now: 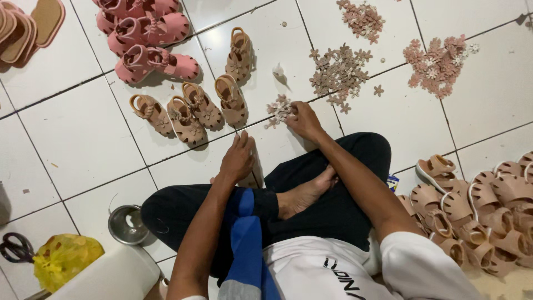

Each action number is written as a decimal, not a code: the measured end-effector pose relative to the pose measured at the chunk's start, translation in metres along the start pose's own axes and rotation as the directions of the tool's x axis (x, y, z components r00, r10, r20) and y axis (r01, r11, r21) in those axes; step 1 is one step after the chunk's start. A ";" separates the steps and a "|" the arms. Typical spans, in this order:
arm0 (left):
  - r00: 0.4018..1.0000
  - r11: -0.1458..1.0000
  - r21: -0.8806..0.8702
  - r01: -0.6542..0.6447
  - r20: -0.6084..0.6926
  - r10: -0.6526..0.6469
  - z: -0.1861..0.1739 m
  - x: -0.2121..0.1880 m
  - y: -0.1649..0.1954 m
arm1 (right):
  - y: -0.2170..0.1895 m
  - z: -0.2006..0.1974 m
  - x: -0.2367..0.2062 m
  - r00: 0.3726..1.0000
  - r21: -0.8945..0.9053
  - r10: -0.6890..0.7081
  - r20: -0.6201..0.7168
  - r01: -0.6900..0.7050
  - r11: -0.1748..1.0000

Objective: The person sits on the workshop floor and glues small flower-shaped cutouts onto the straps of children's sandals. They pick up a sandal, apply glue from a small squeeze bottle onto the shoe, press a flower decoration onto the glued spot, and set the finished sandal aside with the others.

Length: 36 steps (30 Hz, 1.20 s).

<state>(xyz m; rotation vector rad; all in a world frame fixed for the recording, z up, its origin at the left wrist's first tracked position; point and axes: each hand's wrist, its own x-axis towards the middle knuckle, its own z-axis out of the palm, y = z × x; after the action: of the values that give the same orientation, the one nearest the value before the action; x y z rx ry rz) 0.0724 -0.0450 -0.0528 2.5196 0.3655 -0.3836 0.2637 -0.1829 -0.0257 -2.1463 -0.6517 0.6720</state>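
I sit cross-legged on a white tiled floor. My right hand (302,119) reaches forward and picks at a small pile of pale flower-shaped pieces (278,109), fingers pinching among them. My left hand (237,158) rests over a tan sandal (250,179) on the floor by my knee, mostly hiding it. Just beyond lie several tan children's sandals (201,105) with flower trims, side by side.
Pink sandals (150,33) lie at the top left. Flower pieces lie in tan (338,72) and pink (438,64) piles ahead. A heap of beige sandals (483,211) is at my right. A metal cup (127,224), yellow bag (64,258) and scissors (15,247) lie at my left.
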 end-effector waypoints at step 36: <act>0.976 0.946 0.292 0.142 0.116 -0.182 0.021 0.025 -0.031 | 0.097 -0.191 0.150 0.977 -0.616 -0.199 -0.071 0.114 0.780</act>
<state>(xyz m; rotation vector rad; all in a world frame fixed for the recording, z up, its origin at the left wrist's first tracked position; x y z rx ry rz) 0.0814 -0.0274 -0.0929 2.7255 0.4949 -0.7225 0.5184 -0.2418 -0.0334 -2.6546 -1.0738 0.2269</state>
